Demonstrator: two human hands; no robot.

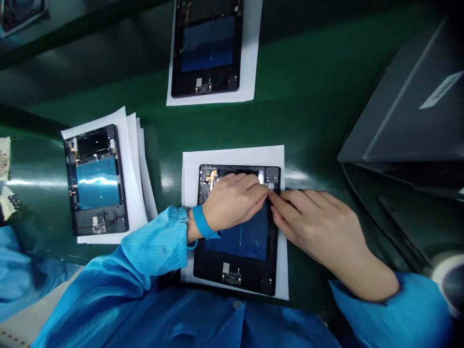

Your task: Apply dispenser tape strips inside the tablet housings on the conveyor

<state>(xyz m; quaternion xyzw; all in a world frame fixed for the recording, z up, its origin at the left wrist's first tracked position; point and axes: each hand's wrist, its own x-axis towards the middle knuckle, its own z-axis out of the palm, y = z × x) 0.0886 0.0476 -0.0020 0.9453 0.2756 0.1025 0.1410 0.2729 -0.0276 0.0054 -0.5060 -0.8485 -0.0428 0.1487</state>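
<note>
An opened tablet [236, 266] with bare electronics and a blue panel lies on white paper [232, 155] in front of me. My left hand [235, 200] reaches across its upper half, fingers curled and closed near the right edge. My right hand [315, 220] comes in from the right, thumb and forefinger pinched at that same edge. The fingertips of both hands meet there. Whatever they pinch is too small or hidden to make out. A blue wrist strap [203, 222] circles my left wrist.
A second opened tablet [97, 183] lies on stacked paper at left, and another tablet [206, 48] on paper at the back. A grey box-shaped object [409, 106] stands at right, a dark cable [366, 205] below it. A tape-like white roll [440, 270] sits at lower right.
</note>
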